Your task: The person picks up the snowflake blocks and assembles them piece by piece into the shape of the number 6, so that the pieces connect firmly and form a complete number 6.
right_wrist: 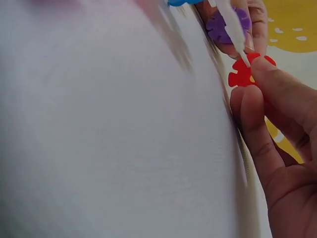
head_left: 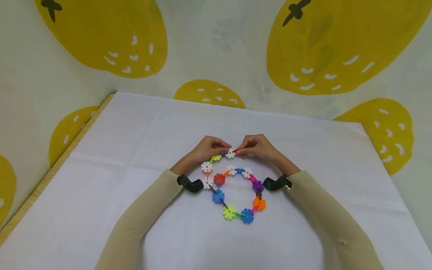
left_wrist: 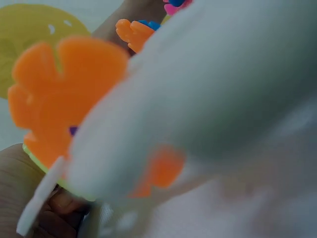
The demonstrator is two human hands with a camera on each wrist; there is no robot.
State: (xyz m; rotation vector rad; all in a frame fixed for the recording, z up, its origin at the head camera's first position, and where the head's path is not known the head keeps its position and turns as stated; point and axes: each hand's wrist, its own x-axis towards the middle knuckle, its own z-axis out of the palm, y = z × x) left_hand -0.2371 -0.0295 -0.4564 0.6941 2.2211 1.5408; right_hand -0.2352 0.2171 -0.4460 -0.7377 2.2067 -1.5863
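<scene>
A chain of notched snowflake discs lies in the middle of the table, its lower part bent into a ring. My left hand [head_left: 208,147] pinches a purple disc [right_wrist: 229,26] near the chain's far end. Beyond the purple disc stands a white disc [head_left: 230,153], seen edge-on in the right wrist view. My right hand [head_left: 257,145] pinches a red disc [right_wrist: 241,74] between thumb and fingers, its edge meeting the white disc. Whether their slots are joined I cannot tell. Close to the left wrist camera, an orange disc [left_wrist: 74,94] and a blurred white disc hide most of the left hand.
The ring holds a red disc [head_left: 219,179], blue disc [head_left: 218,196], yellow-green disc [head_left: 229,212] and orange disc [head_left: 259,204], among others. A white cloth [head_left: 168,240] covers the table. Behind hangs a curtain [head_left: 216,48] with yellow fruit shapes. A wooden edge [head_left: 55,168] shows at left.
</scene>
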